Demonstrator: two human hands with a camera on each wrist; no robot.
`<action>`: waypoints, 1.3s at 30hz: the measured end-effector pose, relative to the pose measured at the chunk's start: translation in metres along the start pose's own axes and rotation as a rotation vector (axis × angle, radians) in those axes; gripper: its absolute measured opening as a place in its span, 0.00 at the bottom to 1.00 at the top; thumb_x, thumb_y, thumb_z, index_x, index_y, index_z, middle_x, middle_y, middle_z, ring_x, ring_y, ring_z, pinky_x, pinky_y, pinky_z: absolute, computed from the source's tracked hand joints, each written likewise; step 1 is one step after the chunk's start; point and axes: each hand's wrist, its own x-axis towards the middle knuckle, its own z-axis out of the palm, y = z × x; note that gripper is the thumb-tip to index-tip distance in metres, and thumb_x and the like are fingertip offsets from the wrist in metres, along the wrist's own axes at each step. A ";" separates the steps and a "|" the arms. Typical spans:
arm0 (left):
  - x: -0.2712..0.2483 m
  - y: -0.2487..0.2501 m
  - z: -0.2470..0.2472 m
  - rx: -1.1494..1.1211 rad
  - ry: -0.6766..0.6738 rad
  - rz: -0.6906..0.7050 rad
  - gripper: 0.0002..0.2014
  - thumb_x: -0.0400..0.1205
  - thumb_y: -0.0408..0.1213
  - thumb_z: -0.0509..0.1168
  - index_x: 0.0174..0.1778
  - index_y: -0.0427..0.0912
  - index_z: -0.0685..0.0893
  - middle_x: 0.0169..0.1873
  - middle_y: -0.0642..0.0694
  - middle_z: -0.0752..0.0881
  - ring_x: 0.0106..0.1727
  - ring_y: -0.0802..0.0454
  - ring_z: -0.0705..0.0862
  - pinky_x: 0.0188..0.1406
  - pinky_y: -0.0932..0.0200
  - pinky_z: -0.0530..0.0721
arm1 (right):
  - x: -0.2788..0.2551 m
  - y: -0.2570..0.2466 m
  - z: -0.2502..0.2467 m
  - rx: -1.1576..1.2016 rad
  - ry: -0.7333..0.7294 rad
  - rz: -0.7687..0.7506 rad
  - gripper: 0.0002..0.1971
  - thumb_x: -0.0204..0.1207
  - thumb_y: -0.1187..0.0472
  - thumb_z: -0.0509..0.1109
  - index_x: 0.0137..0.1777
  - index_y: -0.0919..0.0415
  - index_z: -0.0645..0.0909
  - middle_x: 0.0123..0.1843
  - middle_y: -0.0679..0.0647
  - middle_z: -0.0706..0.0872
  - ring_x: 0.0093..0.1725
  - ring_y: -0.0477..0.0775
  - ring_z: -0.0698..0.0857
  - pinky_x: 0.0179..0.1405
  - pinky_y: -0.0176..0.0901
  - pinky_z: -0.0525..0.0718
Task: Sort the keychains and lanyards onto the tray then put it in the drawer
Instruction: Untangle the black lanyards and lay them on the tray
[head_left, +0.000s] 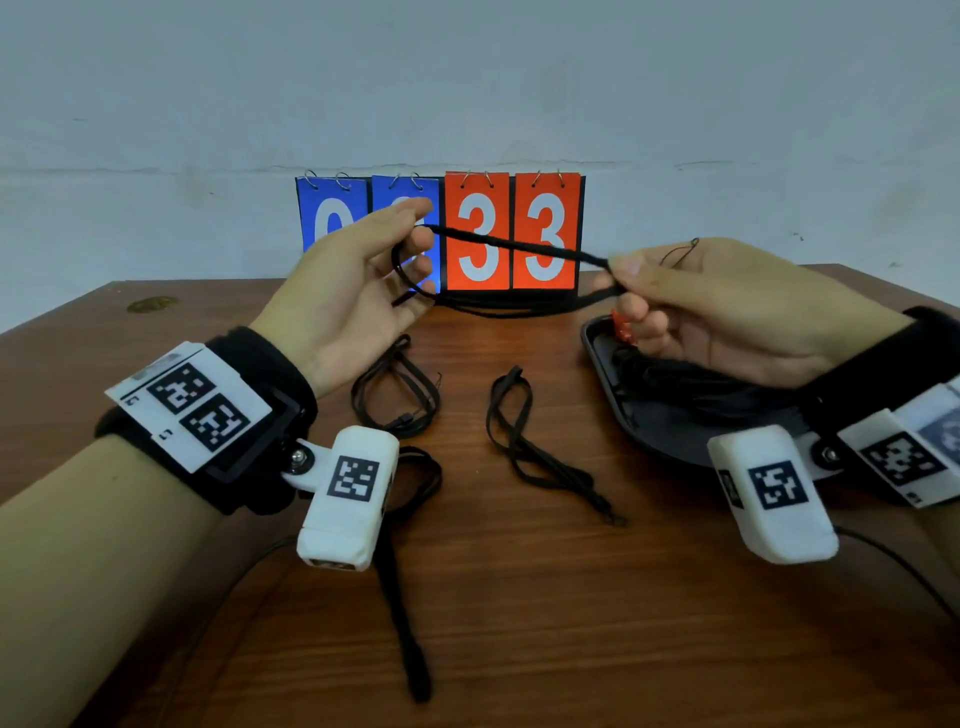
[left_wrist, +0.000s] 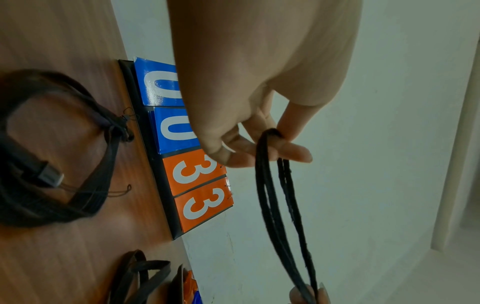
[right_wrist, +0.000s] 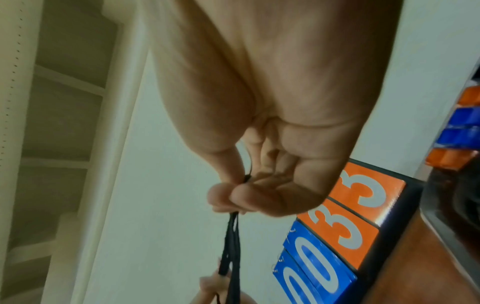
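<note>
Black lanyard stretched above table, pinched by left hand, right hand

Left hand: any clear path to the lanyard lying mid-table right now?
Probably not yet. The left hand has the black lanyard looped over its fingers, stretched across to the right hand. The mid-table lanyard lies uncovered, so once that hand is free, likely yes.

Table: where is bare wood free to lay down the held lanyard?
Bare wood lies near the table's front edge, right of the long strap. The middle is crowded with the loose lanyards; the tray already holds cords.
</note>
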 end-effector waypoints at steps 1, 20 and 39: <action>0.000 -0.001 0.000 0.033 -0.010 -0.009 0.08 0.87 0.38 0.67 0.59 0.45 0.88 0.36 0.53 0.86 0.38 0.57 0.82 0.45 0.59 0.82 | 0.000 -0.003 -0.003 0.024 0.056 -0.018 0.12 0.77 0.54 0.71 0.53 0.62 0.83 0.31 0.49 0.80 0.28 0.42 0.75 0.28 0.30 0.79; -0.009 -0.011 0.008 0.293 -0.344 -0.241 0.20 0.81 0.40 0.67 0.70 0.41 0.89 0.66 0.47 0.88 0.51 0.57 0.84 0.46 0.64 0.82 | -0.006 -0.026 -0.045 0.518 0.286 0.076 0.12 0.80 0.62 0.69 0.35 0.55 0.74 0.29 0.42 0.75 0.25 0.38 0.70 0.25 0.26 0.71; -0.013 -0.016 0.014 0.346 -0.312 -0.313 0.22 0.80 0.44 0.66 0.71 0.45 0.86 0.67 0.48 0.90 0.47 0.57 0.90 0.37 0.66 0.87 | -0.003 -0.015 -0.068 0.799 0.227 0.164 0.05 0.79 0.59 0.75 0.44 0.59 0.86 0.37 0.43 0.81 0.32 0.37 0.78 0.30 0.28 0.81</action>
